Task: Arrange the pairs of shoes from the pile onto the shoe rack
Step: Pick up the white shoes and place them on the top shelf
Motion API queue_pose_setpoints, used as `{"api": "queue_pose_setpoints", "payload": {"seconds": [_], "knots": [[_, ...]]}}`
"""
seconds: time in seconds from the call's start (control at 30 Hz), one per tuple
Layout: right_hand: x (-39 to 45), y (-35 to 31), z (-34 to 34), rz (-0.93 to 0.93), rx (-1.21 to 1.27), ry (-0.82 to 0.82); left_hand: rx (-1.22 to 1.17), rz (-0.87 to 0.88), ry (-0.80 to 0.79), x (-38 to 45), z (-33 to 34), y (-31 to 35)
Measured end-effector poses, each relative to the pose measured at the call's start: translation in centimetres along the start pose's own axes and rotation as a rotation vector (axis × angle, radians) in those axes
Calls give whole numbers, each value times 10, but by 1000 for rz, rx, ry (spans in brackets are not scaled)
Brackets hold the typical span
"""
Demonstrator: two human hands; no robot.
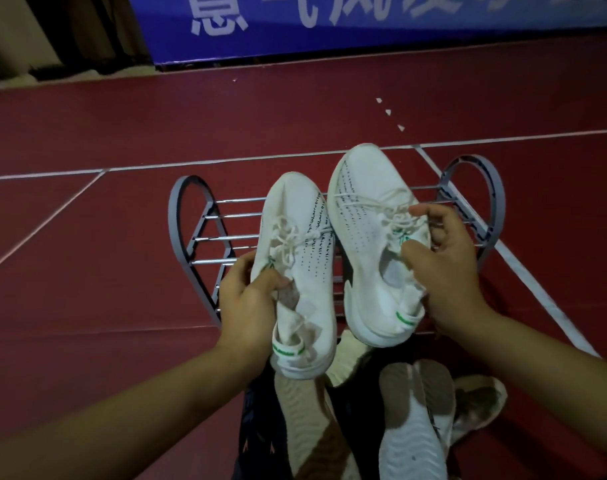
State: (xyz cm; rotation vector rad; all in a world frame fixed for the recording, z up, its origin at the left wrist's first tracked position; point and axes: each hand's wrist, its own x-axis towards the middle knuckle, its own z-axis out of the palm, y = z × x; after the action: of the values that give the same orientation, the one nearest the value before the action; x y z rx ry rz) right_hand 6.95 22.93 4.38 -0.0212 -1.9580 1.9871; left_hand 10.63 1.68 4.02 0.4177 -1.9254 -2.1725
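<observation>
We look down on a red floor (87, 140). A grey shoe rack (205, 216) stands at centre, with a pile of shoes (409, 420) nearer us. Above the rack, our right hand (444, 268) grips one white sneaker (368, 216) by its collar; our left hand (250, 299) grips the matching sneaker (302, 258).

I look down on a dark red sports floor (87, 133) crossed by thin white lines (226, 161). Along the far side stands a blue banner (364, 26) with large pale characters. Far left hangs a dark curtain (70, 32). The light is dim.
</observation>
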Motion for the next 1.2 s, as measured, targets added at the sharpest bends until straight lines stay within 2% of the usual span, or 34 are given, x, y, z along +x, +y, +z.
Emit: {"api": "queue_pose_setpoints", "payload": {"seconds": [0.17, 0.37, 0.5, 0.63, 0.7, 0.73, 0.8, 0.83, 0.87, 0.93, 0.97, 1.0, 1.07, 1.13, 1.2], "knots": [[24, -17, -3, -35, 47, 68, -38, 7, 34, 20, 4, 6], [64, -24, 10, -81, 70, 162, -139, -180, 59, 91, 27, 8], [71, -21, 26, -137, 47, 147, -25, -180, -12, 137, 32, -6], [80, -8, 40, -119, 21, 100, 7, -286, -145, 164, 36, -20], [84, -3, 49, -108, 28, 75, 136, -254, -150, 172, 36, -23], [86, -1, 54, -101, 36, 56, 276, -173, -114, 171, 36, -19], [92, 1, 64, -82, 58, 8, 476, -28, 68, 167, 31, -9], [95, 3, 70, -75, 68, -17, 412, -3, 98, 160, 29, -1], [97, 5, 77, -72, 75, -46, 274, -15, 58, 150, 28, 8], [100, 11, 97, -74, 77, -117, 104, -77, -174, 133, 31, 22], [100, 15, 108, -81, 76, -156, 104, -83, -249, 129, 30, 25], [100, 19, 120, -93, 64, -199, 140, -77, -245, 129, 26, 27], [103, 24, 142, -99, 44, -295, 179, -111, -105, 138, 13, 31], [109, 22, 151, -25, 57, -398, 166, -129, 4, 156, -10, 29], [117, 29, 144, 90, -65, -541, 206, -161, 24, 169, -29, 28]]}}
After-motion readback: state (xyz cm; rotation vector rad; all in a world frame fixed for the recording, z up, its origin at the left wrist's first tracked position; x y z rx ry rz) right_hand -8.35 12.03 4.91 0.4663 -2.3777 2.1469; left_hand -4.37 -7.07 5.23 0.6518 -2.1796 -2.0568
